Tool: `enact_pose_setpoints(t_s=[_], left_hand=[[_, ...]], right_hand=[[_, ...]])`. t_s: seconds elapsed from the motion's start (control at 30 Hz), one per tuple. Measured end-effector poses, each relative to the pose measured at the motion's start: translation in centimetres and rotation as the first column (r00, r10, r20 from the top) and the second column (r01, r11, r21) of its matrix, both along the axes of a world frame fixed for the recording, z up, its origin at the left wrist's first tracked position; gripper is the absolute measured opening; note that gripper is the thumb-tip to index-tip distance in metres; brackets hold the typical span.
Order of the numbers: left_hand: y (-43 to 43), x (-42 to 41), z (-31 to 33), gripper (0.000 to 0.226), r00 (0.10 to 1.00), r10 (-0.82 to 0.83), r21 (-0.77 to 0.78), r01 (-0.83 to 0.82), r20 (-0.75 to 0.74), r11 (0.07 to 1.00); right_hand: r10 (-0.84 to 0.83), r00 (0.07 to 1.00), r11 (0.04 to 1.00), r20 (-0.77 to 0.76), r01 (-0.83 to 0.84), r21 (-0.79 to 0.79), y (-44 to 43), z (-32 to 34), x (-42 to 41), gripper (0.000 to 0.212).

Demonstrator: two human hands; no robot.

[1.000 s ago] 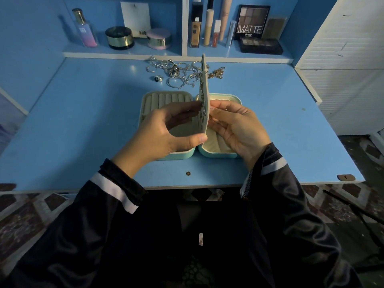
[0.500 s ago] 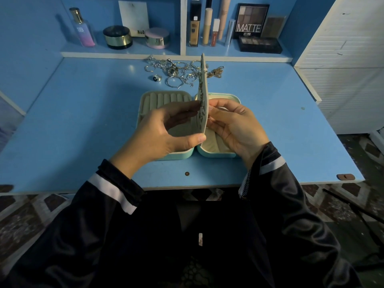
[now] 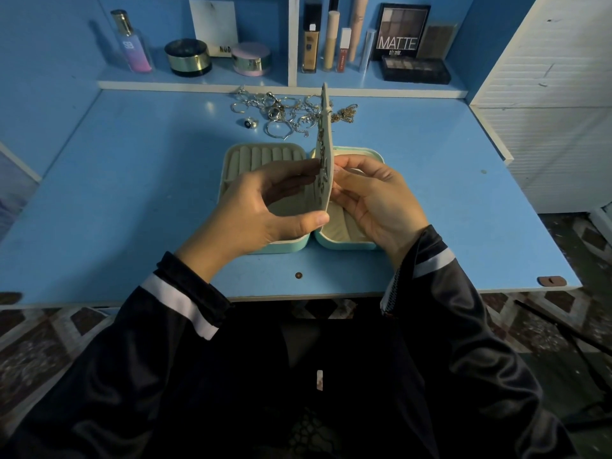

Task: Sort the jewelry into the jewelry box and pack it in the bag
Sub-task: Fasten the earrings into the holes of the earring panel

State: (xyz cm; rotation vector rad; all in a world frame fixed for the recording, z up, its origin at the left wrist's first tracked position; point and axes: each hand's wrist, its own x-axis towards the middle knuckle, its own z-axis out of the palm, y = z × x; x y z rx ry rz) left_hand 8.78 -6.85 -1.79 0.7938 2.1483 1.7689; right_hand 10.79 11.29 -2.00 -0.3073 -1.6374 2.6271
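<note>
The earring panel (image 3: 326,127), judged light and stiff, is gripped upright by the left hand (image 3: 261,207); its edges suit holding. The right hand's (image 3: 377,200) grip behind it cannot be told.

The light is dim and bluish, falling softly from above and beyond the jewelry box (image 3: 347,245); a small glare spot marks the desk (image 3: 132,193) behind the box; shadow thickens nearer than it; straight edges far from it bow; focus is sharp.

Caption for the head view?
Left hand grips the cream panel upright over the open jewelry box, right hand at its back; loose jewelry lies behind.
</note>
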Motion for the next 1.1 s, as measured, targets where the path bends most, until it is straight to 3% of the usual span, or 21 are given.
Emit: enact_pose_setpoints(t_s=[0.83,1.1], left_hand=[[-0.13,-0.04,-0.01,0.062,1.000,-0.003,0.001,0.003,0.008,1.000],[-0.18,-0.03,0.01,0.067,1.000,-0.001,-0.011,0.001,-0.007,1.000]], right_hand=[[0.000,1.000,0.998,0.003,0.000,0.058,0.01,-0.32,-0.31,0.010],[-0.046,0.998,0.984,-0.038,0.052,0.169,-0.38,-0.17,0.01,0.006]])
